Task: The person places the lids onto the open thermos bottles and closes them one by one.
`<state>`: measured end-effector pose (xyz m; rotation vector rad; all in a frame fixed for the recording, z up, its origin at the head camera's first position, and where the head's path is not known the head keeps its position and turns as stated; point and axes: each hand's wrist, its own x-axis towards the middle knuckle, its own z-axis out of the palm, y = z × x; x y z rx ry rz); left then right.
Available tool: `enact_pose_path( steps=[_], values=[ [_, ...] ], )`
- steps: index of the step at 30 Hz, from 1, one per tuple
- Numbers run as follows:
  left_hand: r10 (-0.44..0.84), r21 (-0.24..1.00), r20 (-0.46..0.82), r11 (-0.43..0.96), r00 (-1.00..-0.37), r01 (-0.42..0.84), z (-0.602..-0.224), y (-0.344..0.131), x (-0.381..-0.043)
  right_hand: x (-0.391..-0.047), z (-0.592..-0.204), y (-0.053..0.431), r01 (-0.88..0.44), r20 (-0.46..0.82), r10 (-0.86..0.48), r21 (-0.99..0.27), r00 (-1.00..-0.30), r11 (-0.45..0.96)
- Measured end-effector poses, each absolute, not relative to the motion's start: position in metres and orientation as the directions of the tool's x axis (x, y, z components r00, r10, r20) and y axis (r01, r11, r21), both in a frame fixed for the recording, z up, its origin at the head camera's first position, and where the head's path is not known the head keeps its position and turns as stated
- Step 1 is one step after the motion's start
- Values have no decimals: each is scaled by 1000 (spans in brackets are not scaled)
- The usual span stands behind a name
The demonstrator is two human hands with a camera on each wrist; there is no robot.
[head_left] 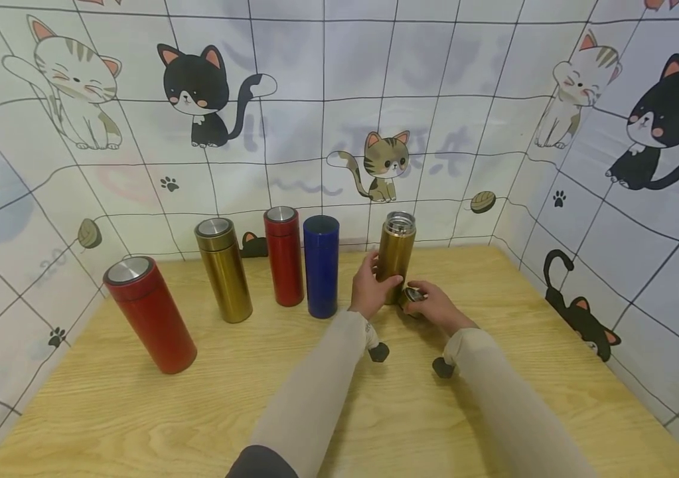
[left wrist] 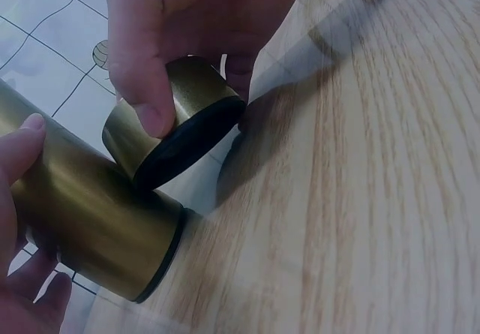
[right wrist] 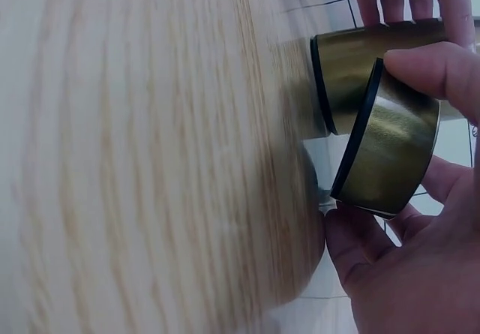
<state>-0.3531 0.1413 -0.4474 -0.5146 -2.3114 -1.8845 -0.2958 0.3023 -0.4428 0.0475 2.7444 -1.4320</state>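
An uncapped gold thermos bottle (head_left: 397, 249) stands on the wooden table, its silver threaded mouth showing. My left hand (head_left: 372, 287) grips its lower half, with the fingers and thumb around the body. Just to the right, my right hand (head_left: 439, 309) holds the bottle's gold lid (right wrist: 397, 146) between thumb and fingers. In both wrist views the lid is tilted, its dark-rimmed open side facing the table, close beside the bottle's base. A gap shows between the lid and the tabletop in the right wrist view.
Left of the hands stand a blue thermos (head_left: 321, 265), a slim red thermos (head_left: 285, 259), a capped gold thermos (head_left: 224, 272) and a wide red thermos (head_left: 154, 318). A cat-print tiled sheet (head_left: 303, 133) rises behind the table (head_left: 184, 425) and along its sides.
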Motion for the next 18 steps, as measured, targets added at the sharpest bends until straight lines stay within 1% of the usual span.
enact_pose_path(
  steps=[6, 12, 18],
  values=[
    [175, 917, 303, 216, -937, 336, -450, 142, -354, -290, -441, 303, 15, -16, 2, -833, -1000, 554],
    [169, 912, 317, 216, -933, 349, -449, 138, -350, -283, -436, 304, 16, -6, 20, -843, -1000, 538],
    [166, 904, 333, 225, -928, 364, -449, 136, -348, -280, -437, 306, 4, 19, 42, -871, -999, 492]
  ],
)
